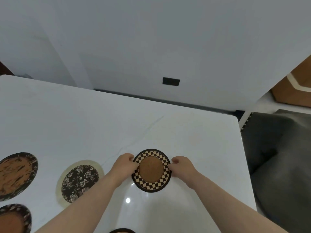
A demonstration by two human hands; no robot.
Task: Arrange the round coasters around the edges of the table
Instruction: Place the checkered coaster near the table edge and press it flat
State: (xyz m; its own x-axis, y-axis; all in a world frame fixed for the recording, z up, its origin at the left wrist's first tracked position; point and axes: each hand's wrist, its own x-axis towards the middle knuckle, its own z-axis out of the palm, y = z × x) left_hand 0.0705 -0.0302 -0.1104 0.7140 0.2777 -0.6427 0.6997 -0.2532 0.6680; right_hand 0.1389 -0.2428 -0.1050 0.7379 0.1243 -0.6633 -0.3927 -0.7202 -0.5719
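Observation:
A round coaster [151,170] with a black-and-cream checkered ring and a brown cork middle lies on the white table [101,125], right of centre. My left hand [123,163] pinches its left rim and my right hand [180,165] pinches its right rim. Left of it lies a dark floral coaster [80,182] with a cream border. An orange-brown coaster with a dark rim [16,174] sits at the far left, and a dark-rimmed one [14,219] is cut off at the bottom left.
The rim of another coaster [122,230] peeks in at the bottom edge. A dark padded chair [277,148] stands off the table's right side. The wall [151,39] runs behind the far edge, with a dark socket plate [171,81]. A cardboard box [294,91] sits at the far right.

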